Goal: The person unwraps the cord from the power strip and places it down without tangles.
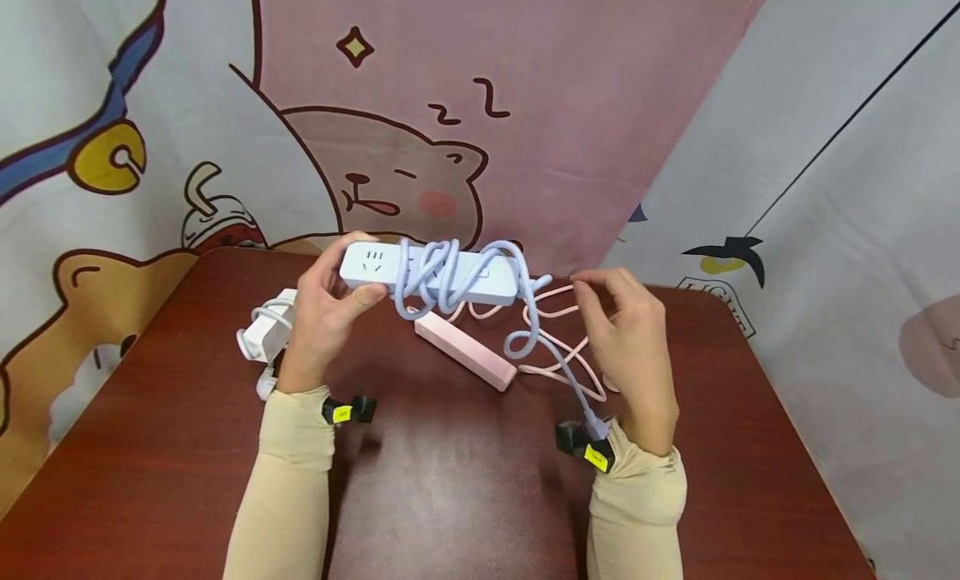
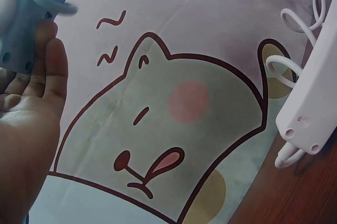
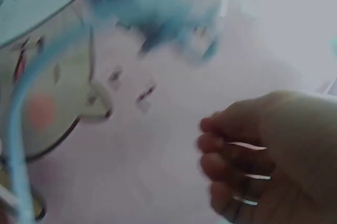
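Note:
My left hand (image 1: pixel 324 313) grips one end of a light blue power strip (image 1: pixel 370 263), held raised above the table with its socket face toward me. A blue cord (image 1: pixel 427 272) is wound loosely around the strip. Its loose length (image 1: pixel 558 347) hangs from the right end, down to a plug (image 1: pixel 596 426) by the right wrist. Apart from the strip, my right hand (image 1: pixel 626 330) is raised with loosely bent fingers. In the right wrist view nothing shows between the fingers of that hand (image 3: pixel 263 145), while the strip is blurred above.
A pink power strip (image 1: pixel 465 351) lies on the brown table (image 1: pixel 450 480), its pink cord (image 1: pixel 555 372) looped to the right. Left of my left hand is a white power strip (image 1: pixel 267 330) with its cord wrapped on. A printed curtain (image 1: pixel 540 105) hangs behind the table.

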A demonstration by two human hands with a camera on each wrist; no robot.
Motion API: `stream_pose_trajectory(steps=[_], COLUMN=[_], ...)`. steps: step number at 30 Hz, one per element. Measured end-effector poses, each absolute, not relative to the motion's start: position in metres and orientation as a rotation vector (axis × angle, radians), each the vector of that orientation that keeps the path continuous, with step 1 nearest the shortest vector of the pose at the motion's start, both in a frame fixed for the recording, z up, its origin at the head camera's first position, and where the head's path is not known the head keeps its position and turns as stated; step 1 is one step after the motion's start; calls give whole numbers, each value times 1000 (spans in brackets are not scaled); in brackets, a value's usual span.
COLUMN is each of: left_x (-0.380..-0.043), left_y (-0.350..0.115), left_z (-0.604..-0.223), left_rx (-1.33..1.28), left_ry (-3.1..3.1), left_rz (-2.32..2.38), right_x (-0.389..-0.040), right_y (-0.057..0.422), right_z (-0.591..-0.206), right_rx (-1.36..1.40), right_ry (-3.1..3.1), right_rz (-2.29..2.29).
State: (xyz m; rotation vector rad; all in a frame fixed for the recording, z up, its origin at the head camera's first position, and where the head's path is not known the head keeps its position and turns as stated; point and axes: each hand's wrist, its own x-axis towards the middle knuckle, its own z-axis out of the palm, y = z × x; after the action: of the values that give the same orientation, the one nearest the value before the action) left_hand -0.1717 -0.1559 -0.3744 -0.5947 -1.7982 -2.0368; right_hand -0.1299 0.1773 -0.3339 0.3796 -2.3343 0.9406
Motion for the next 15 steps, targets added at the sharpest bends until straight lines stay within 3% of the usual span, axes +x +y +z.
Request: stream_pose_trajectory(steps=[5,15], left_x=[-172,-171], left_y=[-158,-159], left_z=[-373,-374], left_rx=[-562,-532], left_ry=[-1800,-1797], left_rz=[-2025,-2034], right_x=[-112,-120], right_y=[155,145], right_z=[-319,-329], right_rx=[437,319], right_ry=[-2250,-2499], right_rz=[1029,1043])
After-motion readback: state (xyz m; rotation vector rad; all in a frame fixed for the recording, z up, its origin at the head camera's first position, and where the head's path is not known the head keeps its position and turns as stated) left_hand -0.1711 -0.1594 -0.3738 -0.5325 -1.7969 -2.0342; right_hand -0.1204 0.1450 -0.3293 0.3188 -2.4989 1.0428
